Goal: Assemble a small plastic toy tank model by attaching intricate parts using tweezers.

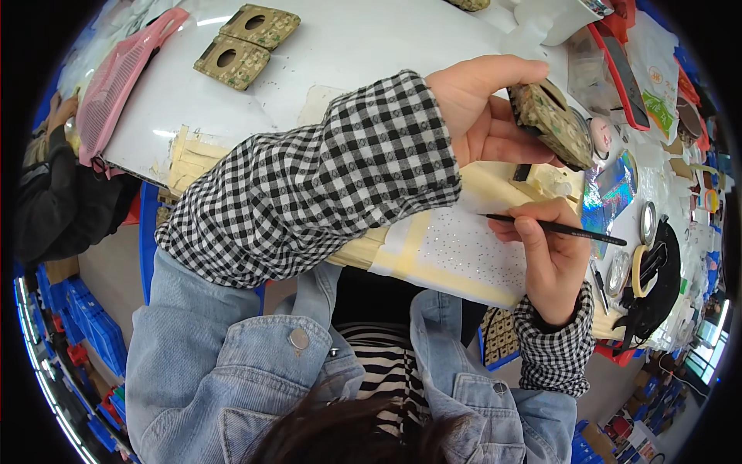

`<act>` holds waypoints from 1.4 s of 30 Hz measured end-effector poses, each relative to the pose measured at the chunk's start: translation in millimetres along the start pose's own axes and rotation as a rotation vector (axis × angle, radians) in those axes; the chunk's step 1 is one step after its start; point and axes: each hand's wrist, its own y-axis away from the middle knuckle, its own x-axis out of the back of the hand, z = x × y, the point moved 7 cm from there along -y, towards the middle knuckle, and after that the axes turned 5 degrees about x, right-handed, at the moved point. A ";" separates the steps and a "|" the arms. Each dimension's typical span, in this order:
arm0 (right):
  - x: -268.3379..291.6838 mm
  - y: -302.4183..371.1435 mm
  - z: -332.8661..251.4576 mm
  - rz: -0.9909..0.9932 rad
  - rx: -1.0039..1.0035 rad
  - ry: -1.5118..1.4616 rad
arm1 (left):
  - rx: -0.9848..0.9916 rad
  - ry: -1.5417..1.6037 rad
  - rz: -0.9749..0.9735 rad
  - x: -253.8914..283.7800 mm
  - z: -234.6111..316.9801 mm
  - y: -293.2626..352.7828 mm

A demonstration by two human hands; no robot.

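My left hand [481, 112], reaching across to the right, holds a small camouflage-patterned case [558, 124] between thumb and fingers, tilted on edge. My right hand [550, 251] pinches a thin black pen-like stick [576, 230], its fine end pointing left. Whether that stick is a brush or another tool I cannot tell. Below both hands lies a white sheet [464, 247] scattered with many tiny shiny dots, edged with yellowish tape. Two similar camouflage pieces with round holes, a nearer one [220, 76] and a farther one [278, 37], lie at the far left.
A pink mesh basket [127, 85] stands at the table's left edge, with another person's dark sleeve [66, 205] beyond. To the right are a red-edged phone [621, 77], a shiny holographic sheet [607, 193], a tape roll [640, 271] and a black pouch [661, 282].
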 end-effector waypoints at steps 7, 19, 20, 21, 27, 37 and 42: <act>33.4 11.5 -50.2 0.162 0.194 -0.068 | 0.080 0.043 0.029 -0.9 -1.4 4.7; 42.9 -24.9 -94.2 0.134 0.396 -0.137 | 0.195 0.072 -0.061 -11.0 -10.0 5.9; 42.4 -25.2 -92.4 0.122 0.400 -0.136 | 0.200 0.077 -0.061 -10.9 -11.6 6.5; 42.0 -26.0 -91.0 0.110 0.403 -0.134 | 0.201 0.062 -0.064 -11.2 -11.3 6.3; 39.8 -26.8 -86.4 0.078 0.412 -0.142 | 0.219 0.045 -0.054 -13.1 -13.0 5.3; 39.1 -28.5 -87.1 0.037 0.439 -0.151 | 0.241 0.045 -0.078 -12.3 -14.9 4.8; 38.9 -28.7 -87.2 0.042 0.450 -0.119 | 0.238 0.034 -0.075 -11.3 -15.3 4.8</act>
